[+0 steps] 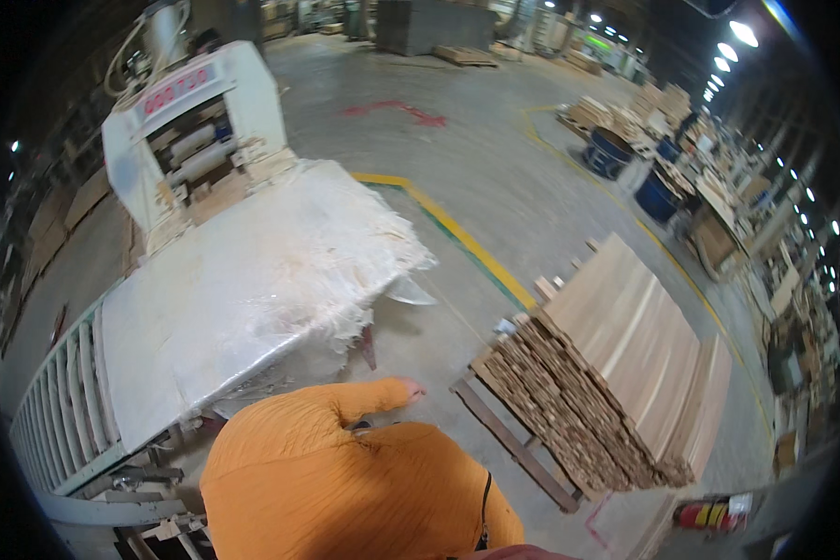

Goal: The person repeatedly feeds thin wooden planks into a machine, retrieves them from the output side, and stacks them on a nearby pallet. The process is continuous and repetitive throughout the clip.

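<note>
Whether the left grip (413,390) is open or closed I cannot tell; the hand pokes out small and blurred from an orange sleeve (369,399), and the right hand is out of sight. It shows between a film-covered surface (243,280) on the left and a stack of boards (625,345) on the right, seemingly apart from both. The boards, rough along the side facing the person, lie on a low brown stand (513,444). Past the surface rises a white machine (259,103), near a yellow floor line (467,245). Over by the right edge are blue drums (609,152) and, closer, a red fire extinguisher (705,516).
</note>
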A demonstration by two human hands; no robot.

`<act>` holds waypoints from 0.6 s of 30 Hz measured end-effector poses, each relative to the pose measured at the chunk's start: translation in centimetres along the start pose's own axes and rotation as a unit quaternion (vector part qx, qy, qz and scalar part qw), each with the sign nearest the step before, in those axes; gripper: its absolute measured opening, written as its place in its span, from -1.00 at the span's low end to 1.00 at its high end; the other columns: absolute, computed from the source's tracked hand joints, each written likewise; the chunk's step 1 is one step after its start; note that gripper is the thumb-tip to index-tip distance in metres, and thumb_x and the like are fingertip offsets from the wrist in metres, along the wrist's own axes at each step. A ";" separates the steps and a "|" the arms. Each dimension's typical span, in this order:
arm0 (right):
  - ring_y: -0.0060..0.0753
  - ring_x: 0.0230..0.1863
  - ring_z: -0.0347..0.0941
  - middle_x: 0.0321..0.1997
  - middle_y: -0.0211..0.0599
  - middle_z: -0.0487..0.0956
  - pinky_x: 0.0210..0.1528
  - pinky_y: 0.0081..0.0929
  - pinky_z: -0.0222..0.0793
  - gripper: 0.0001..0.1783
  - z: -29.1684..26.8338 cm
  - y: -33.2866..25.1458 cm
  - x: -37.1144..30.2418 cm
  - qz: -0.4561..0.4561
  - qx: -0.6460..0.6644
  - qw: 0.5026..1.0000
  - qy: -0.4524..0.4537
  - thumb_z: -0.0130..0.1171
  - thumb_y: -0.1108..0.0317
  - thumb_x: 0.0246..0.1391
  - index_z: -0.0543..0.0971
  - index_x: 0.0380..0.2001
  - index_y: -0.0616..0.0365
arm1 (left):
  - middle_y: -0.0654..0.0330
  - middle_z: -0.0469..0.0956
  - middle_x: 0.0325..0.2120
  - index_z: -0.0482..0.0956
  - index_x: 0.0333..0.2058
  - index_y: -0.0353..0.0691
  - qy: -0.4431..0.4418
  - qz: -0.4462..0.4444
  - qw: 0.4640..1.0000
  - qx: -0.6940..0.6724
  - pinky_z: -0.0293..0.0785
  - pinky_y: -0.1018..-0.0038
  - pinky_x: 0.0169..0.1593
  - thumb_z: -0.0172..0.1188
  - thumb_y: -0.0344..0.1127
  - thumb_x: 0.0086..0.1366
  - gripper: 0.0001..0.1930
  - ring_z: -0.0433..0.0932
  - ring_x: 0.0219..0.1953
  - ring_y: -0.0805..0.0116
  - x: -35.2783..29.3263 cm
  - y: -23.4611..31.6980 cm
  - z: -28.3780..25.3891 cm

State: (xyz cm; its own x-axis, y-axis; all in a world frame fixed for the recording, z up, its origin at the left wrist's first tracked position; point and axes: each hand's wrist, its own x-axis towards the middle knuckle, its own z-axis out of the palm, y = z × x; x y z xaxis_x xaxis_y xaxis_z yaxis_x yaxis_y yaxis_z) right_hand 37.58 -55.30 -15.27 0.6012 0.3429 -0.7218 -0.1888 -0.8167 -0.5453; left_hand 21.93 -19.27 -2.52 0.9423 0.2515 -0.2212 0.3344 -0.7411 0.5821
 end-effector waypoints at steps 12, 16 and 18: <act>-0.41 -0.47 0.50 -0.41 -0.26 0.57 -0.44 -0.43 0.47 -0.63 12.4 -18.6 1.4 -0.148 -0.186 0.963 -0.127 0.17 0.19 0.01 0.52 -0.16 0.17 | 0.14 0.50 -0.61 0.54 -0.26 -0.21 0.512 -0.255 0.775 -0.269 0.39 0.47 -0.49 0.02 -0.26 0.26 -0.80 0.46 -0.62 0.37 -14.4 -16.9 -11.8; -0.43 -0.47 0.52 -0.44 -0.23 0.57 -0.38 -0.45 0.48 -0.64 13.5 -23.9 4.3 -0.150 -0.238 0.955 -0.088 0.10 0.15 0.03 0.55 -0.22 0.20 | 0.14 0.51 -0.61 0.50 -0.29 -0.21 0.434 -0.391 0.600 -0.547 0.33 0.46 -0.61 0.03 -0.19 0.23 -0.77 0.41 -0.67 0.40 -17.4 -20.1 -11.9; -0.41 -0.46 0.53 -0.45 -0.22 0.57 -0.39 -0.45 0.48 -0.65 14.2 -25.7 5.4 -0.195 -0.188 0.953 -0.137 0.07 0.16 0.03 0.55 -0.24 0.21 | 0.09 0.51 -0.61 0.48 -0.28 -0.20 0.431 -0.386 0.551 -0.602 0.29 0.44 -0.66 0.03 -0.13 0.22 -0.74 0.40 -0.69 0.39 -17.8 -20.5 -11.2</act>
State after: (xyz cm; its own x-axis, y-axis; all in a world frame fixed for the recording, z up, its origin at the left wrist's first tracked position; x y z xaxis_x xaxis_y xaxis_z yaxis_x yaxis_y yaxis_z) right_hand 34.66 -25.91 -11.22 0.3329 0.7207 -0.6081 0.3308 -0.6932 -0.6404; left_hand -1.47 -1.55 -1.73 -0.0042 0.7889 -0.6145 -0.0780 0.6124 0.7867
